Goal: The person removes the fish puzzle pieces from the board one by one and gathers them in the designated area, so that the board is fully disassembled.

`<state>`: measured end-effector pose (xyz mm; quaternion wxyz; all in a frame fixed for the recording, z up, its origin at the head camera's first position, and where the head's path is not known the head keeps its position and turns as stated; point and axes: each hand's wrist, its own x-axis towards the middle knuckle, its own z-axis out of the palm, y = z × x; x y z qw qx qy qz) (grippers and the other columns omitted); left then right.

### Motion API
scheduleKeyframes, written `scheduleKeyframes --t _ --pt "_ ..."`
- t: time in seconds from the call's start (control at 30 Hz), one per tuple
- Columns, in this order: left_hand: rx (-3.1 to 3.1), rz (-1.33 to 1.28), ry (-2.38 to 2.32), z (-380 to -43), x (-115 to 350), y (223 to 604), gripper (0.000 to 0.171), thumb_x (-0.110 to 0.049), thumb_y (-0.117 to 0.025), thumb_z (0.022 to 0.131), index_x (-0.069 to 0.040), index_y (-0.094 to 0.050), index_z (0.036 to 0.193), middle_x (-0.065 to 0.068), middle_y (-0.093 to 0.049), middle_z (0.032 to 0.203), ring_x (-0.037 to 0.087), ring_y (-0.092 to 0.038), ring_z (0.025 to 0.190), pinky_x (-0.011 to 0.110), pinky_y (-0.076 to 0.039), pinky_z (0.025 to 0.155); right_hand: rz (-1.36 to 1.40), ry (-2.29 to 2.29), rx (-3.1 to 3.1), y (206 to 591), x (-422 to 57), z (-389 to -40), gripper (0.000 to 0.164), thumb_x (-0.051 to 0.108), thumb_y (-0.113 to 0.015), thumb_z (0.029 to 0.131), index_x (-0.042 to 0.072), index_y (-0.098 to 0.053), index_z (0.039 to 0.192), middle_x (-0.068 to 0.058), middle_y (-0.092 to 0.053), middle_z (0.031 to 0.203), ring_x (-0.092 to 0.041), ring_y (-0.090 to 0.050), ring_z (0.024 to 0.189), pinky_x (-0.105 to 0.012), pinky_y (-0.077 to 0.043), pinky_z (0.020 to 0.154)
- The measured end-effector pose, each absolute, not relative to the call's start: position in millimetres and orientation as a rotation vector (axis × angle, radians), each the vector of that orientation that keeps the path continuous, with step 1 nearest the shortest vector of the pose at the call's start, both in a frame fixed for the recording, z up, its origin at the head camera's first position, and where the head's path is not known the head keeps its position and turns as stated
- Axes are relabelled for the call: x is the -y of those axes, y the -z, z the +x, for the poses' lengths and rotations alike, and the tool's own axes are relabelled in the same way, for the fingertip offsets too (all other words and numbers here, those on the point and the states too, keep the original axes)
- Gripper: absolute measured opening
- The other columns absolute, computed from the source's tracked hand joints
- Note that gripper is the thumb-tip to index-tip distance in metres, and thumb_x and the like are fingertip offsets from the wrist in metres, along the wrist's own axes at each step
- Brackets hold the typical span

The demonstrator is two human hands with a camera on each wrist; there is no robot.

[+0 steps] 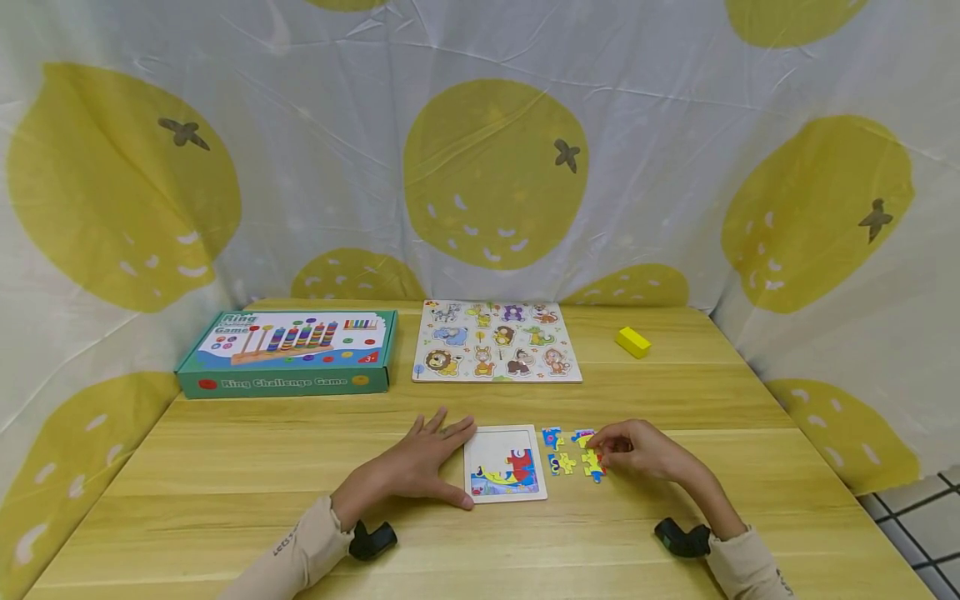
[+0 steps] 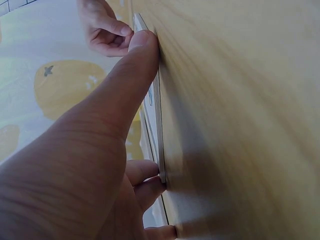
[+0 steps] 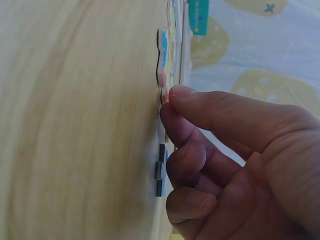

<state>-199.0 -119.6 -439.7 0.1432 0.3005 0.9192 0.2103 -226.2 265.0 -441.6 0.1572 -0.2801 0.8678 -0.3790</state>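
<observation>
A square puzzle tray (image 1: 498,437) lies on the table with its lower part filled by joined pieces. My left hand (image 1: 423,458) spreads along the tray's left side, the thumb touching the lower corner and fingers at the upper one. The left wrist view shows the thumb (image 2: 145,42) against the tray's edge (image 2: 159,130). To the right, my right hand (image 1: 637,448) pinches a puzzle piece (image 1: 592,461) with thumb and index finger, partly hidden by the fingertips. Loose puzzle pieces (image 1: 561,463) lie between tray and hand. The right wrist view shows pieces (image 3: 161,57) beside the fingertips.
Behind the tray lies an animal puzzle board (image 1: 495,342). A green Ring Challenge Game box (image 1: 292,354) stands at the back left, and a yellow block (image 1: 633,342) at the back right. A lemon-patterned cloth (image 1: 495,167) hangs behind the wooden table (image 1: 300,450).
</observation>
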Motion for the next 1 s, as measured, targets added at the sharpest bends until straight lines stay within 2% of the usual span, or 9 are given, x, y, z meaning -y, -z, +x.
scheduleKeyframes --t 0.4,0.6,0.83,1.0 --pt "-2.662 0.867 -0.59 -200.6 120.9 442.9 0.105 -0.069 -0.069 0.071 -0.016 -0.028 0.153 -0.001 -0.023 0.159 0.04 -0.004 0.146 0.062 -0.001 0.114 -0.781 1.042 -2.576 441.2 -263.4 -227.3 0.019 0.006 -0.066 0.088 0.005 -0.069 0.107 0.002 -0.059 0.08 -0.006 -0.049 0.068 -0.019 -0.041 0.056" --pt "-2.66 0.861 -0.598 -200.5 121.9 443.0 0.105 -0.069 -0.069 0.071 -0.016 -0.028 0.153 -0.002 -0.023 0.159 0.039 -0.003 0.146 0.061 -0.001 0.114 -0.756 1.036 -2.656 438.5 -254.1 -227.9 0.02 0.008 -0.063 0.091 0.008 -0.068 0.11 0.002 -0.061 0.084 -0.01 -0.054 0.072 -0.022 -0.047 0.062" --pt "-2.662 0.867 -0.594 -200.2 122.2 442.6 0.105 -0.069 -0.069 0.072 -0.016 -0.027 0.153 -0.002 -0.022 0.159 0.039 -0.004 0.146 0.061 -0.001 0.114 -0.857 1.063 -2.644 435.8 -228.3 -229.0 0.029 0.01 -0.065 0.091 0.007 -0.065 0.12 -0.004 -0.067 0.102 -0.013 -0.057 0.084 -0.024 -0.051 0.067" --pt "-2.659 0.883 -0.593 -199.5 120.8 441.4 0.106 -0.069 -0.068 0.072 -0.015 -0.026 0.153 -0.001 -0.021 0.159 0.039 -0.004 0.146 0.061 -0.001 0.114 -1.001 1.11 -2.563 434.2 -202.2 -230.9 0.038 0.013 -0.067 0.09 0.005 -0.061 0.126 -0.01 -0.066 0.114 -0.022 -0.06 0.092 -0.027 -0.052 0.07"
